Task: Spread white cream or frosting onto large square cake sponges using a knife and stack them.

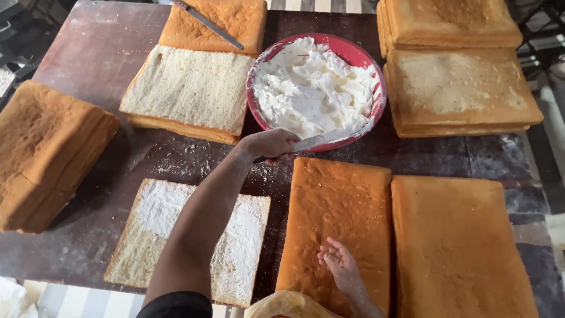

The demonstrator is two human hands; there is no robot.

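My left hand [269, 144] is closed on the handle of a palette knife [329, 138] whose cream-smeared blade lies on the near rim of a red bowl [376, 109] filled with white cream [312, 85]. With fingers spread, my right hand [340, 268] rests flat on a golden-brown rectangular sponge sheet [338, 200]. My left forearm crosses above a pale cut sponge sheet [156, 224] thinly coated in white.
More sponge sheets lie on the dark floury table [88, 53]: one at the right [459, 247], a stack at the left [41, 147], a cut stack behind [188, 88], stacks at the back right [459, 88]. A long knife [206, 23] rests on the far sheet.
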